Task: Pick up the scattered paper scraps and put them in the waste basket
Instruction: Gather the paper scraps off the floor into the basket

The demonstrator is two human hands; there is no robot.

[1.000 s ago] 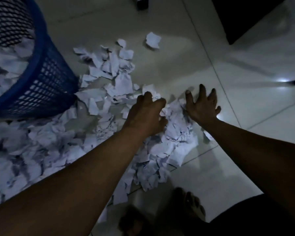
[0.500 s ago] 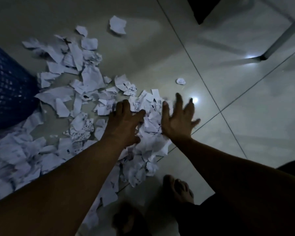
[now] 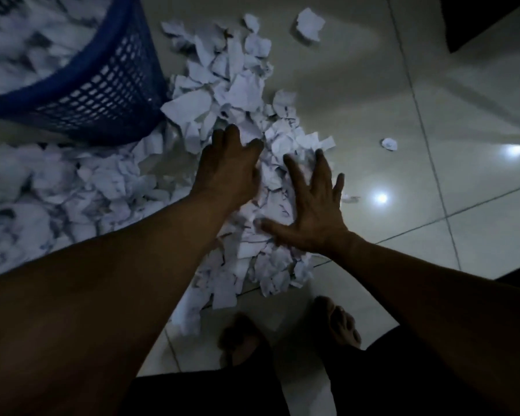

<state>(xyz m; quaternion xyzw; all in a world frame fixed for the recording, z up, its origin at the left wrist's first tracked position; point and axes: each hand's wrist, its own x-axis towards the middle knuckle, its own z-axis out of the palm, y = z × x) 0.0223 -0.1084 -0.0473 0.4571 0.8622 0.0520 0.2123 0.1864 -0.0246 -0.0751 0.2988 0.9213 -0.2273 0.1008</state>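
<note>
So we're looking down on a big heap of paper scraps (image 3: pixel 237 94) on the floor (image 3: pixel 357 85), all torn, ragged-edged white bits, some flat, some crinkled, a few showing faint print. The heap is running from the foot of the waste basket (image 3: pixel 102 94) down towards our bare feet (image 3: pixel 339 322), and it's touching the basket wall. The basket is blue plastic mesh with a thick smooth rim, sitting upper left, and it's already holding a load of the same scraps. Our hands are working close together but not touching. The left hand (image 3: pixel 231 166) is lying on top of the heap with fingertips bending down into the paper, and we can't tell if anything is clutched under it. The right hand (image 3: pixel 312 211) is lying flat on the heap's right edge, fingers spread wide and straight, thumb pointing left. The floor is glossy pale tile, throwing back two light spots, with dark grout lines (image 3: pixel 427 139) crossing it. Open tile is lying to the right of the right hand, where just one little crumpled ball (image 3: pixel 389 144) is sitting well apart, plus a bigger torn piece (image 3: pixel 309 24) off by itself at the top.
</note>
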